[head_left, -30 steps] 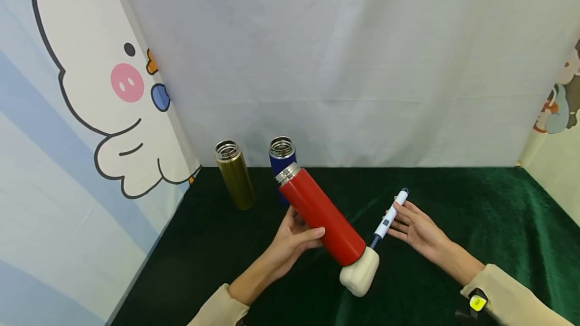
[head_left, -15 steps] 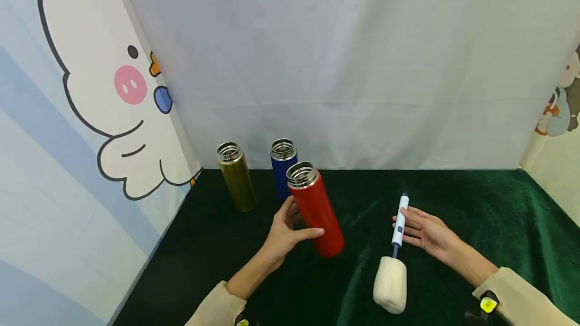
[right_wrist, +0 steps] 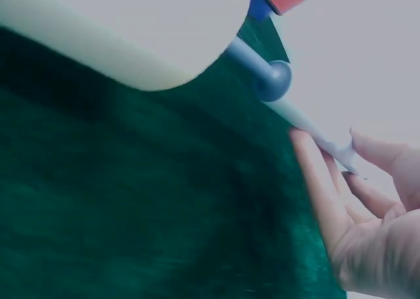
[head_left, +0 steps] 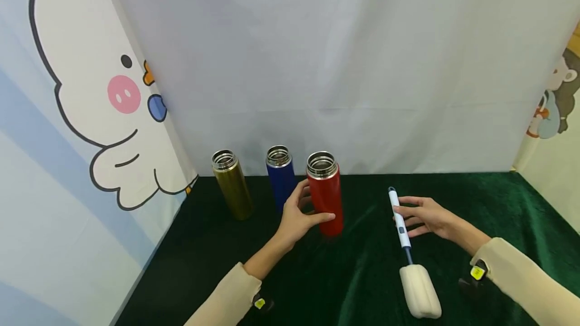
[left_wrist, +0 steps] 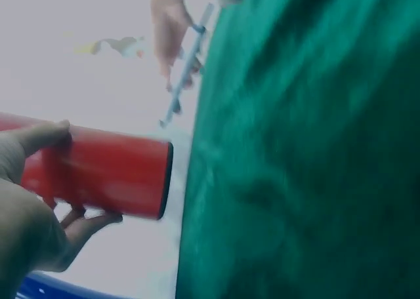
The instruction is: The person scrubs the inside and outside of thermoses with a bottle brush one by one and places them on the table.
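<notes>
My left hand [head_left: 295,219] grips a red vacuum flask [head_left: 328,196] around its body, thumb across the near side. The flask is nearly upright, its lidless steel mouth facing up. In the left wrist view its black-edged base [left_wrist: 166,179] is a little apart from the green cloth. My right hand [head_left: 428,217] pinches the white handle of a bottle sponge brush [head_left: 401,225] between thumb and fingers. The brush's cream sponge head [head_left: 420,292] points down toward me, well to the right of the flask. It fills the upper left of the right wrist view.
A blue flask [head_left: 280,177] and a gold flask [head_left: 233,187] stand lidless at the back left, the blue one just behind my left hand. Dark green cloth [head_left: 371,275] covers the table. A pale curtain [head_left: 362,64] closes off the back.
The red flask has come off the sponge head, turned from tilted to nearly upright and shifted toward the back, beside the blue flask. The brush has swung with its sponge head to the right.
</notes>
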Available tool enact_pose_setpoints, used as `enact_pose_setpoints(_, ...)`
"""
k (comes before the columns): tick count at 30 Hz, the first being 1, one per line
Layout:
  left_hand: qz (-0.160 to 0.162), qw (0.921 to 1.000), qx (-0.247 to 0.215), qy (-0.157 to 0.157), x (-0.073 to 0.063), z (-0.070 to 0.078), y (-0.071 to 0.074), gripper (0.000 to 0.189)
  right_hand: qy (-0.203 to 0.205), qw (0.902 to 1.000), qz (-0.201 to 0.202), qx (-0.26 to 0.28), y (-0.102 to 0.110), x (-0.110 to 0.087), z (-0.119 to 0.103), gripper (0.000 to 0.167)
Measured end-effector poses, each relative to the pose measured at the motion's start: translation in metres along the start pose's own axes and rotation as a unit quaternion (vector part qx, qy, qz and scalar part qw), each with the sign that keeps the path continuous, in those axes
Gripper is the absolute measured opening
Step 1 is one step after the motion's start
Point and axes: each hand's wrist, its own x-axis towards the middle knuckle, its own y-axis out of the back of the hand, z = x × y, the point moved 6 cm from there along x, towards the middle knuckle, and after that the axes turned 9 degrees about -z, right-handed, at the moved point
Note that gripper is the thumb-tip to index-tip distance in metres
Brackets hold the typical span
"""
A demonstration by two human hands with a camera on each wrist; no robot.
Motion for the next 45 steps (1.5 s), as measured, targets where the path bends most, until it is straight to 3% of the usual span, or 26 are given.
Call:
enact_pose_setpoints(6, 0.002, 0.9981, 0.06, -0.017, 0.032, -0.014, -0.001, 0.077, -0.021, 0.9981, 0.021, -0.055, 0.019, 0.021, -0.015, 0.078)
enact_pose_setpoints(15, 0.023, 0.9957, 0.09, -0.006, 0.053, -0.031, -0.007, 0.083, -0.046, 0.996, 0.025, -0.072, 0.031, 0.039, -0.015, 0.077)
enact_pose_setpoints(23, 0.014, 0.9937, 0.111, 0.001, 0.056, -0.036, -0.012, 0.083, -0.059, 0.9942, 0.037, -0.081, 0.036, 0.04, -0.006, 0.076)
enact_pose_setpoints(31, -0.023, 0.9916, 0.127, -0.001, 0.055, -0.037, -0.017, 0.082, -0.047, 0.9904, 0.052, -0.119, 0.032, 0.041, -0.005, 0.077)
enact_pose_setpoints(38, -0.022, 0.9911, 0.131, -0.007, 0.058, -0.04, -0.012, 0.08, -0.038, 0.9784, 0.094, -0.18, 0.027, 0.046, -0.011, 0.072)
enact_pose_setpoints(45, -0.053, 0.9935, 0.084, 0.055, 0.052, -0.043, -0.012, 0.087, -0.027, 0.9783, 0.083, -0.188, 0.027, 0.039, -0.018, 0.064)
